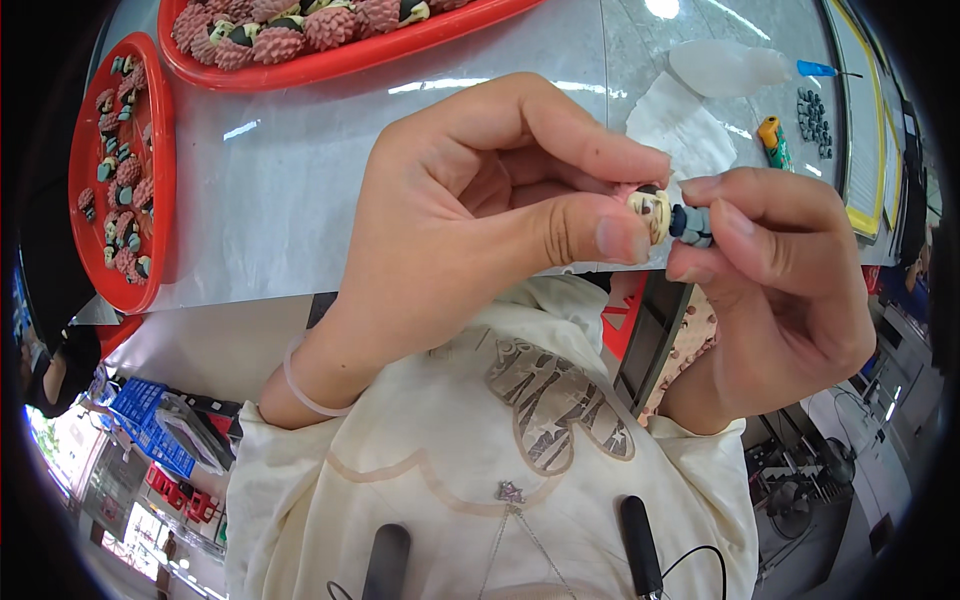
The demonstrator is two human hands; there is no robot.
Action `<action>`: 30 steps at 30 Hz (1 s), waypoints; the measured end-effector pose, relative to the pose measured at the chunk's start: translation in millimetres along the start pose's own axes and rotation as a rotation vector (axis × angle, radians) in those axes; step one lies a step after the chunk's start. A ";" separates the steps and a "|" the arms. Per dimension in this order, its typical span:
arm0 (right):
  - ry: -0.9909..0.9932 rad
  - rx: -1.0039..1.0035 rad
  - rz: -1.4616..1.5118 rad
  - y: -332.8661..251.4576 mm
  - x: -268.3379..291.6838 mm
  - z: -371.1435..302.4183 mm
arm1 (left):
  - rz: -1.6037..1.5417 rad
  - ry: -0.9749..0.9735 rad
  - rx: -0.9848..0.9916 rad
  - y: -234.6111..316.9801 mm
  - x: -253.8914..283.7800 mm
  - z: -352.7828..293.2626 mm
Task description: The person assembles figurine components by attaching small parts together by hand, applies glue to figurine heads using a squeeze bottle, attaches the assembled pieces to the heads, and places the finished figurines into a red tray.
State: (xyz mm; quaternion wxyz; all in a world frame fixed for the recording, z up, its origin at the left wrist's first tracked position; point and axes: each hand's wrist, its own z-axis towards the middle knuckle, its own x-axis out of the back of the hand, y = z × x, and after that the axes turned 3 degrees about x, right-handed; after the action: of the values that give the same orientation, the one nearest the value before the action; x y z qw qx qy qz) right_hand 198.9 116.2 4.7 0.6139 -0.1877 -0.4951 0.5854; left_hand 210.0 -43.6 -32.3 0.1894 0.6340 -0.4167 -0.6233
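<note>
Between the thumb and fingers of my left hand (pixel 465 215) is a small figurine head (pixel 654 212) with pale yellow hair, a dark patch on top and some pink behind. My right hand (pixel 795 255) pinches a tiny grey-blue figurine body (pixel 693 227) with a dark collar. The collar end faces the head, almost against it; I cannot tell whether the two pieces touch. Both hands are raised over the table's near edge, and my fingertips cover part of each piece.
Red trays with pink, textured figurine parts lie at far left (pixel 163 240) and at the back (pixel 350 70). Right of my hands are a white tissue (pixel 680 118), a translucent bottle (pixel 725 68), a blue needle tip (pixel 817 69), a yellow-green tool (pixel 773 142) and several small grey pieces (pixel 815 122).
</note>
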 end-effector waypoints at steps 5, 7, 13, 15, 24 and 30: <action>-0.042 0.092 -0.074 3.1 -2.0 -0.4 | 0.002 0.042 0.028 2.3 -3.1 -2.0; -0.031 0.091 -0.093 3.9 -3.2 -0.4 | 0.003 0.066 0.021 2.0 -2.1 -1.3; -0.044 0.114 -0.117 2.2 -3.9 2.6 | 0.066 0.016 -0.044 0.5 3.3 0.0; -0.011 0.061 -0.117 -2.5 -6.0 0.6 | 0.069 0.015 -0.020 2.5 1.3 -1.5; 0.064 0.200 -0.189 3.0 -19.0 -6.1 | -0.047 -0.083 0.059 10.5 3.4 -8.4; 0.123 0.176 -0.191 4.3 5.5 -17.5 | 0.758 0.217 -0.733 81.4 45.2 -13.2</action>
State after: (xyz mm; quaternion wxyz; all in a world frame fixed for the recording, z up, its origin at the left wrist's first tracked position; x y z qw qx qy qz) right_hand 210.1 128.4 -4.4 0.7100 -0.1209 -0.4189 0.5529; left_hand 193.1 -129.1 3.0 0.6521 0.3922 -0.3495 -0.5466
